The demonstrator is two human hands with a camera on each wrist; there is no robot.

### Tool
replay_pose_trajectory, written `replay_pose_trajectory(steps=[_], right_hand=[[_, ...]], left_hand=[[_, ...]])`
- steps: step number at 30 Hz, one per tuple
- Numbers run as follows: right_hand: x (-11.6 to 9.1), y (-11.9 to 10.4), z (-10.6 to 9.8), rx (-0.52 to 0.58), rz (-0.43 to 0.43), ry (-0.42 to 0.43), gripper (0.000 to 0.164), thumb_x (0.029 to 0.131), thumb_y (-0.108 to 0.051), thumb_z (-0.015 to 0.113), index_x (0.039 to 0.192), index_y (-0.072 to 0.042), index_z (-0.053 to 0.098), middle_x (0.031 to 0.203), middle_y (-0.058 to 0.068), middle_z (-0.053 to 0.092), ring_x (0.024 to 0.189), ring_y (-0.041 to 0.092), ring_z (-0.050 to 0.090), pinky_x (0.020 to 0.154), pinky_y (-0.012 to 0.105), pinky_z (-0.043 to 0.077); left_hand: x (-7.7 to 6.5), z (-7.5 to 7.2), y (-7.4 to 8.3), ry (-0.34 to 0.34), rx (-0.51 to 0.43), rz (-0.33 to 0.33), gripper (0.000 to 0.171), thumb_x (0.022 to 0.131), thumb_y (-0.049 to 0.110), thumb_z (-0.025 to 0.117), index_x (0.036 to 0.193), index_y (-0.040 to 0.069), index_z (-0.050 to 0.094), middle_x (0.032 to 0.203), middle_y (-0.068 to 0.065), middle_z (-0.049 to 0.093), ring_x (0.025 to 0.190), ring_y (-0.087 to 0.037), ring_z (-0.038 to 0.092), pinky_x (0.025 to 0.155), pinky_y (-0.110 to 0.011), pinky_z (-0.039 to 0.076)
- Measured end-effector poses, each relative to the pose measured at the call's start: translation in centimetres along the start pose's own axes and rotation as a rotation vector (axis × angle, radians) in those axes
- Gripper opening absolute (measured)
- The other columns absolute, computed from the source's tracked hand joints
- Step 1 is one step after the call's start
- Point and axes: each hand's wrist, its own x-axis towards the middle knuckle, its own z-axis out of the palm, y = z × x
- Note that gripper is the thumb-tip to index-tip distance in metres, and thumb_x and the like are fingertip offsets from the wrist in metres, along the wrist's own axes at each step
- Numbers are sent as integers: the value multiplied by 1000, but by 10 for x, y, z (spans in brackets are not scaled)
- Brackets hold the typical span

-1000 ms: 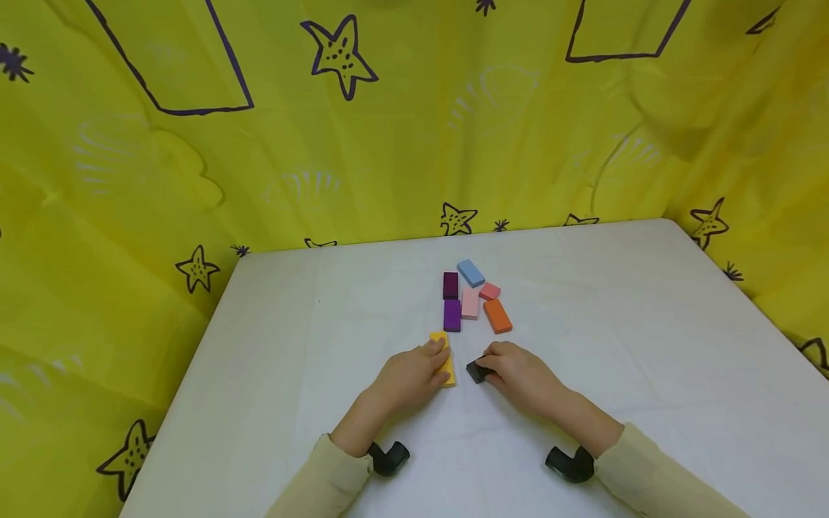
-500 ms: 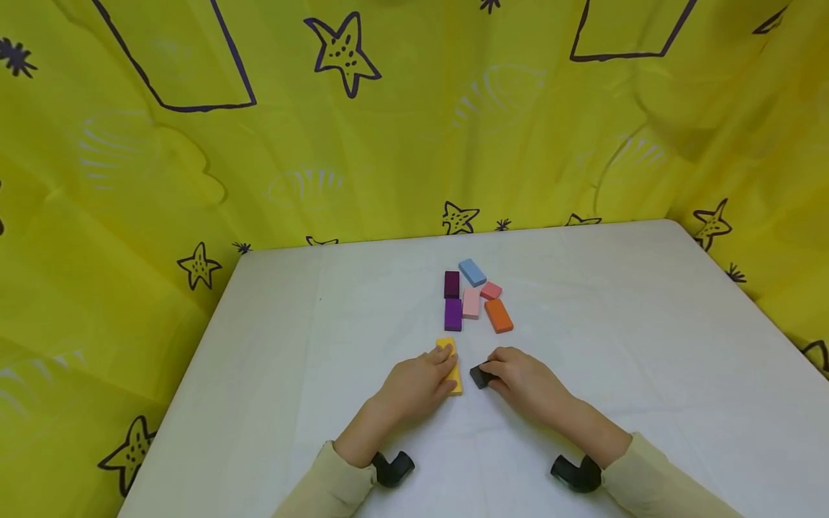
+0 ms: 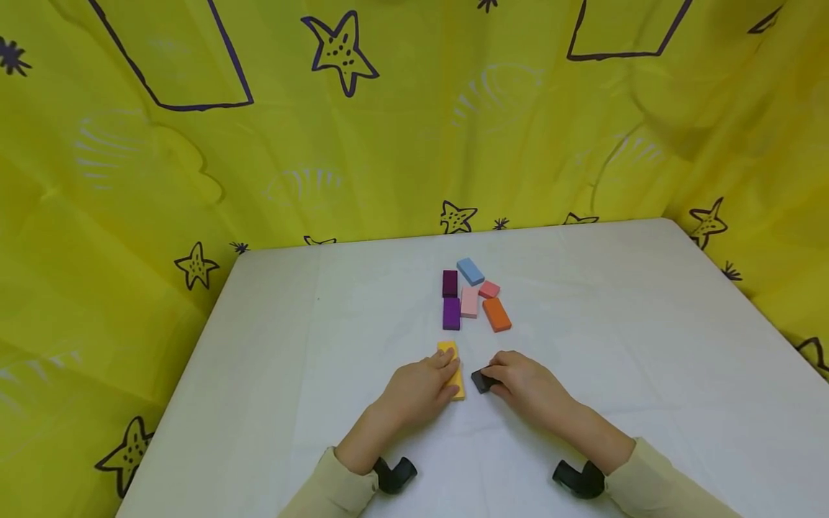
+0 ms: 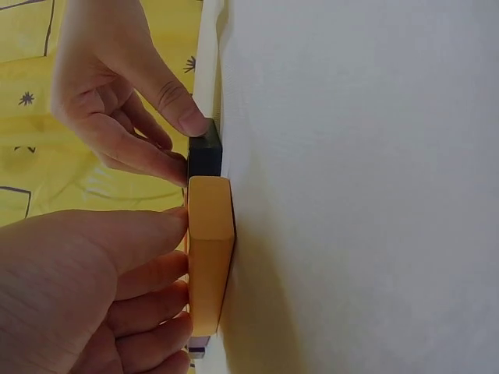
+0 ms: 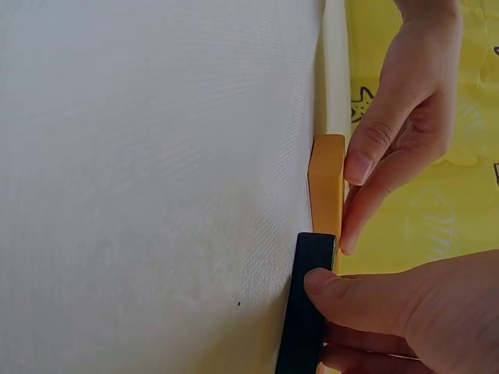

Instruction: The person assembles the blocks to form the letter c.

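My left hand (image 3: 419, 387) rests its fingertips and thumb along the top of a long yellow block (image 4: 210, 265), which lies flat on the white table. Just to the right, my right hand (image 3: 527, 381) pinches a small black block (image 5: 306, 304) between thumb and fingers, low at the tabletop. A narrow gap separates the black block from the yellow one in the head view. Beyond both hands sit a purple block (image 3: 451, 314), a dark maroon block (image 3: 450, 283) and a pale pink block (image 3: 469, 302).
Right of the pink block lie an orange block (image 3: 496, 315) and a small coral block (image 3: 489, 289). A light blue block (image 3: 470, 271) is farthest back. Yellow patterned cloth (image 3: 414, 144) hangs behind the white table (image 3: 272, 374).
My left hand has slid the yellow block toward me and slightly right. My right hand has come a little nearer with the black block. The other blocks stay put.
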Motion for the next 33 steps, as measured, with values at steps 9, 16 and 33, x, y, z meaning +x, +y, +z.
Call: replay_pose_trajectory(steps=[9,16,33], right_hand=[[-4,-3,0,-25,25,-38,19,73,-6,76,91,-3,70,83,-1,55,75,14,53,66,27,49],[-9,-9,0,-49,27,-52,21,72,-9,77,91,-3,71,81,-1,55,72,14,52,63,27,48],[-18,-25,1,-40,98,-40,22,72,-14,77,90,-2,71,78,-2,54,68,11,50,59,24,47]], left_hand=[[-2,4,3,14,19,1,43,94,33,51,130,9,54,136,-5,46,121,-19,46,90,-34,44],[-3,3,5,3,12,-11,44,94,34,50,131,9,53,137,-4,44,122,-18,45,90,-34,44],[-5,2,5,21,-2,3,44,94,33,50,131,9,52,137,-4,45,123,-16,43,90,-34,44]])
